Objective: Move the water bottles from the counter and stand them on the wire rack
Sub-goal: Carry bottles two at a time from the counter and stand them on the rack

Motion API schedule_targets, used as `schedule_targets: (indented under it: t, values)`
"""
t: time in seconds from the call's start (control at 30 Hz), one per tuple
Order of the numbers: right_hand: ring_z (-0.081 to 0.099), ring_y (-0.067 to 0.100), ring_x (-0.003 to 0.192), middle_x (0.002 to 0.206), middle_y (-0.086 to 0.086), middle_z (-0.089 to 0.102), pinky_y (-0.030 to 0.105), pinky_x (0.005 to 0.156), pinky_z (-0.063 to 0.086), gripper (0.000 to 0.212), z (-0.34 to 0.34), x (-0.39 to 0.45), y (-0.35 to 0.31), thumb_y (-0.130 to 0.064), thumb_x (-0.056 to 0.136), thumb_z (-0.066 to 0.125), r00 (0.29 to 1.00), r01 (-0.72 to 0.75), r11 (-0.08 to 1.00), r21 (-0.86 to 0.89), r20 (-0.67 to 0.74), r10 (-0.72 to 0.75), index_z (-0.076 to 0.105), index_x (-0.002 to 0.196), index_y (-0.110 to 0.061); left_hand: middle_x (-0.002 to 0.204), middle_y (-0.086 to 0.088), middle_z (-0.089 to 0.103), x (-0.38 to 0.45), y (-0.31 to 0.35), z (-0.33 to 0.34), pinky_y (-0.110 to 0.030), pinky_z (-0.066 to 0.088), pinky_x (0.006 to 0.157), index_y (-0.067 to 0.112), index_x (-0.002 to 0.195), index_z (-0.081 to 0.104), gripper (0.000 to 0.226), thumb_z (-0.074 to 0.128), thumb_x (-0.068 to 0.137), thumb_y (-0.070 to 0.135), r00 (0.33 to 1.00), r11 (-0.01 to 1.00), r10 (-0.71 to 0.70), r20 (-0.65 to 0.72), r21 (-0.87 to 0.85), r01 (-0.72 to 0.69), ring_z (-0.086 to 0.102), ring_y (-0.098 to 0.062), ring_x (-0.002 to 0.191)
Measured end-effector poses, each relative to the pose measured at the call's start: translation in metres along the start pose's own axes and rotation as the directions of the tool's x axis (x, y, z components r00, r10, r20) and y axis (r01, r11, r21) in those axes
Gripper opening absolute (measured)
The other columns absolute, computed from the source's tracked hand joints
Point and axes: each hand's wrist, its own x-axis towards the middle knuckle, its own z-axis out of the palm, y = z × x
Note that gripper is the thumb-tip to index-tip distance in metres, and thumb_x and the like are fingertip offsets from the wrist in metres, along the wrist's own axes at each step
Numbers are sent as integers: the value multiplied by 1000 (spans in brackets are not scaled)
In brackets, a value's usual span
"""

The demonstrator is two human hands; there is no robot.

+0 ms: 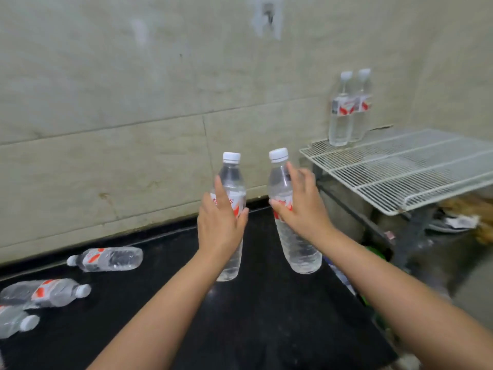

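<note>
My left hand (220, 225) grips a clear water bottle (232, 180) with a white cap and a red-and-white label, held upright above the black counter (253, 329). My right hand (301, 206) grips a second, like bottle (298, 249), tilted slightly left at the top. The white wire rack (400, 166) stands to the right, a little beyond my right hand. Two bottles (346, 110) stand upright side by side at the rack's back left corner.
Three more bottles lie on their sides on the counter's left part: one (106, 259) near the wall, one (45, 292) below it, one (14, 320) at the left edge. A tiled wall runs behind. Clutter lies on the floor under the rack (458, 222).
</note>
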Motion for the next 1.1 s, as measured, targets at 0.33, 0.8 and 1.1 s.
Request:
schedule_targets:
  t: [0.33, 0.8, 1.1]
  values:
    - [37, 35, 126, 136, 25, 31, 27, 97, 30, 73, -160, 66, 101, -20, 79, 67, 929, 91, 995, -35, -356, -98, 28, 138, -4, 121, -31, 42, 52, 172, 46, -44, 42, 83, 4, 141, 16, 82, 64, 80, 28, 962, 961, 177, -209, -175, -215, 47, -40, 104]
    - [40, 30, 121, 136, 21, 31, 27, 90, 30, 71, -208, 191, 265, -18, 80, 66, 889, 23, 991, -135, -450, -82, 27, 139, -9, 126, -25, 43, 200, 265, 169, -46, 43, 85, 8, 143, 14, 82, 62, 80, 33, 954, 946, 203, -219, -208, -249, 44, -36, 110]
    - [41, 32, 120, 135, 22, 31, 28, 89, 32, 71, -213, 245, 371, -18, 80, 66, 915, -41, 991, -131, -404, -16, 26, 139, -11, 131, -24, 39, 243, 296, 245, -39, 39, 90, 30, 132, -4, 86, 64, 80, 31, 961, 925, 189, -203, -292, -244, 44, -33, 113]
